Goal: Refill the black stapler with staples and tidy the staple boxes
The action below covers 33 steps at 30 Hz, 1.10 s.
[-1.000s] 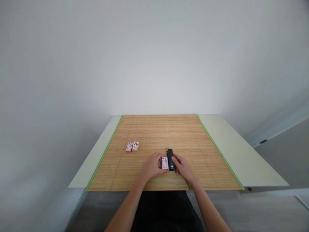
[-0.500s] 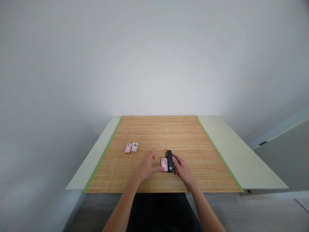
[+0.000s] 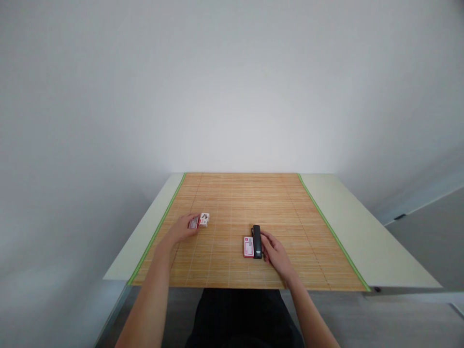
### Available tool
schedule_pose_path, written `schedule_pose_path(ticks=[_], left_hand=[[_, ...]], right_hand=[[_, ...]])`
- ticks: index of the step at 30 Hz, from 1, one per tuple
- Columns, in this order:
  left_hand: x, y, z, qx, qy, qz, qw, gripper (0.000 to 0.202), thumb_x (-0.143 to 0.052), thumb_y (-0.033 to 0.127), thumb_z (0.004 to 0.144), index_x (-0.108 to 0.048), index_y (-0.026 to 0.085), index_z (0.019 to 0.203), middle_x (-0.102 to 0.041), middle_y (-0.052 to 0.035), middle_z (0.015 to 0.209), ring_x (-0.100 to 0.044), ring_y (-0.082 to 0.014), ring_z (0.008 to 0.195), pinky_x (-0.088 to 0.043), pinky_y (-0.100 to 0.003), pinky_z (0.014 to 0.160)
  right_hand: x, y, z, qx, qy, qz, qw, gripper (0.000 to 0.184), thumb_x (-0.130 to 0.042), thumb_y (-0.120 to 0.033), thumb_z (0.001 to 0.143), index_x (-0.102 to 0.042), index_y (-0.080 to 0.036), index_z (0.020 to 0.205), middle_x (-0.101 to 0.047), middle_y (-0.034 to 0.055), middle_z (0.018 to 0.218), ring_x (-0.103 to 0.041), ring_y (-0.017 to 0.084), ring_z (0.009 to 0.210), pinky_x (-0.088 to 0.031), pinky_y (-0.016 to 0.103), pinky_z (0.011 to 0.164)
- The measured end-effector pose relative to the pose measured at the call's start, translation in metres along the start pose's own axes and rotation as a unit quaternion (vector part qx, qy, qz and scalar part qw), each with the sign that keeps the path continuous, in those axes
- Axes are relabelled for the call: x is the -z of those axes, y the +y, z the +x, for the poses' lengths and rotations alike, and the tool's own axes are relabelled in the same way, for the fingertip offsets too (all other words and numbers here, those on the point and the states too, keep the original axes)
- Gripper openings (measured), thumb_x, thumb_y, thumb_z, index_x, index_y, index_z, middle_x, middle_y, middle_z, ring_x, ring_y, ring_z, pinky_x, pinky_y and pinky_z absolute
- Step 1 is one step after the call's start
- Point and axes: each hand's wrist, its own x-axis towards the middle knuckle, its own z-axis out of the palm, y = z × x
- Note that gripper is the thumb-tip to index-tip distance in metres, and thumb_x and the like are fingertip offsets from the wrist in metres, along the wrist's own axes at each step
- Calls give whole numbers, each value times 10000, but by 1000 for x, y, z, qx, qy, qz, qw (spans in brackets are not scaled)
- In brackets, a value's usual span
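A black stapler (image 3: 257, 241) lies on the bamboo mat (image 3: 250, 203), with a small red-and-white box (image 3: 248, 246) flat against its left side. My right hand (image 3: 275, 253) rests at the stapler's right side, fingers curled and touching it. My left hand (image 3: 181, 229) has reached to the mat's left part, where two more small red-and-white boxes sit side by side: its fingertips lie on the left box (image 3: 193, 223), and the right box (image 3: 204, 220) stands just beyond them. Its fingers look stretched forward.
The mat covers the middle of a pale table (image 3: 348, 227) that stands against a white wall. Green edging (image 3: 159, 227) runs down both long sides of the mat. My dark trousers (image 3: 242, 319) show below the table's front edge.
My left hand has let go of the box beside the stapler and moved left across the mat to the pair of boxes. My right hand has stayed at the stapler.
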Motion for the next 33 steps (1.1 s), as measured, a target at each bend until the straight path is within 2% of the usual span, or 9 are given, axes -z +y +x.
schedule_pose_path(ticks=[3, 5, 7, 9, 12, 14, 16, 20, 33], left_hand=[[-5, 7, -23, 22, -5, -25, 999, 658, -752, 390, 736, -638, 200, 1356, -696, -91, 1264, -653, -303, 1108, -493, -405, 977], [-18, 26, -40, 44, -11, -75, 996, 658, -759, 432, 755, -630, 206, 1359, -706, -78, 1198, -674, -284, 1010, -524, -396, 898], [-38, 59, -52, 39, -11, -126, 991, 684, -786, 466, 760, -618, 212, 1372, -682, -92, 1245, -671, -271, 980, -532, -397, 886], [-58, 99, -56, -5, -8, -159, 987, 701, -822, 459, 754, -609, 241, 1386, -642, -92, 1314, -653, -269, 1057, -524, -387, 927], [-81, 152, -50, -100, -15, -195, 975, 684, -849, 393, 753, -608, 288, 1385, -614, -73, 1349, -607, -277, 1193, -477, -404, 1044], [-90, 173, -42, -133, -34, -198, 971, 669, -868, 359, 737, -627, 302, 1358, -614, -68, 1348, -598, -281, 1212, -467, -409, 1062], [-96, 180, -35, -149, -52, -188, 969, 691, -897, 349, 700, -641, 306, 1340, -628, -70, 1329, -602, -298, 1202, -471, -421, 1052], [-105, 174, -29, -158, -65, -183, 968, 731, -921, 363, 671, -641, 302, 1343, -663, -75, 1287, -607, -321, 1193, -463, -440, 1041], [-145, 179, -37, -158, 11, -115, 981, 819, -948, 466, 646, -575, 280, 1351, -646, -72, 1267, -552, -318, 1178, -459, -461, 1006]], right_hand=[[0, 1, 0, 4, -8, 8, 1000, 616, -565, -643, 957, -583, -225, 1408, -542, -46, 667, -435, 93, 421, -380, 222, 379], [0, 3, 0, 5, -9, 5, 1000, 625, -577, -643, 951, -578, -220, 1411, -532, -51, 652, -433, 96, 415, -377, 224, 375], [0, 6, 1, 5, -6, -4, 1000, 625, -580, -645, 949, -581, -217, 1404, -534, -52, 647, -438, 97, 412, -381, 226, 375], [0, 7, 2, 7, -5, -13, 1000, 620, -578, -647, 949, -586, -216, 1395, -540, -51, 647, -444, 98, 409, -388, 229, 377], [1, 7, 3, 7, -10, -20, 1000, 632, -581, -656, 945, -587, -210, 1392, -536, -53, 642, -446, 98, 403, -389, 229, 373], [1, 6, 3, 9, -15, -19, 1000, 638, -582, -659, 946, -583, -207, 1397, -526, -56, 633, -450, 100, 407, -385, 225, 372], [2, 6, 3, 13, -17, -20, 1000, 638, -582, -659, 947, -583, -205, 1395, -527, -55, 627, -453, 102, 410, -384, 222, 374], [2, 9, 4, 14, -17, -21, 1000, 652, -580, -674, 940, -587, -196, 1384, -537, -53, 609, -460, 108, 407, -392, 228, 379], [3, -2, -2, 17, -41, -62, 997, 659, -519, -670, 971, -573, -210, 1439, -557, -34, 653, -463, 111, 430, -397, 233, 395]])
